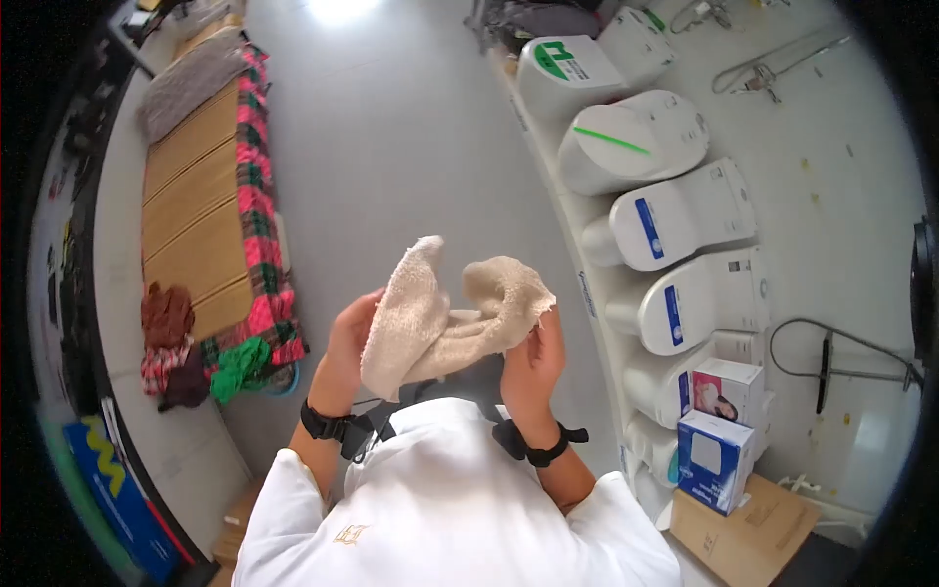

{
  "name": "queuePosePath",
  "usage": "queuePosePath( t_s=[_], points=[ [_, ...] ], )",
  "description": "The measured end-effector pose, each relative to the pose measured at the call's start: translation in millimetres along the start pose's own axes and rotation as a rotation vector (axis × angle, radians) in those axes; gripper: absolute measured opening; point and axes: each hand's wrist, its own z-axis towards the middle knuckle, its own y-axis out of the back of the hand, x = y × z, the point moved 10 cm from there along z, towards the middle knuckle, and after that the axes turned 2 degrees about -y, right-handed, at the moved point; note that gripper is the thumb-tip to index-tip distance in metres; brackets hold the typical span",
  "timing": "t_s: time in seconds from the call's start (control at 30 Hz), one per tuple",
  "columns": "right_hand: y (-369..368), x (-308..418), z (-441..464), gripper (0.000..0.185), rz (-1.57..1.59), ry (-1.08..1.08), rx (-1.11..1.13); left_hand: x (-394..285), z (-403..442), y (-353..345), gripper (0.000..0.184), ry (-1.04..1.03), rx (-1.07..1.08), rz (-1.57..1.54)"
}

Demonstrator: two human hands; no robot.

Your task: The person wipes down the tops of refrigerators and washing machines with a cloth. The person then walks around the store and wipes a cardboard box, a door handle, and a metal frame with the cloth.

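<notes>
A beige terry towel [411, 323] hangs bunched between my two hands, in front of my chest. My left hand [349, 338] grips its left part from the outer side, the fingers mostly covered by the cloth. On the other side, my right hand [536, 370] holds the folded right end, with its fingertips hidden behind the fabric. The towel sags in the middle and its upper corners stick up. Each wrist wears a black strap.
On the left is a low bed [196, 215] with a brown mat and a plaid cover. A green cloth [240, 368] and a brown cloth [168, 313] lie at its near end. Toilets [675, 220] line the right wall, with boxes [714, 460] nearer me. Grey floor [391, 127] runs between.
</notes>
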Motion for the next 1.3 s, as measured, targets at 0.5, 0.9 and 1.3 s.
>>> queuePosePath(
  t_s=[0.5,0.9,1.3],
  points=[
    [-7.8,-68.8,388.3,0.034,-0.027,0.016,-0.179,-139.9,415.9,-29.3,0.045,-0.059,-0.127,0.439],
    [-32.6,-136.5,651.8,0.036,-0.101,-0.04,-0.268,-209.4,678.7,-49.9,0.027,-0.166,0.12,0.996],
    [-77.4,-198.1,935.0,0.031,0.038,-0.156,-0.55,-373.2,1003.5,14.7,0.04,-0.001,0.062,0.112]
  ],
)
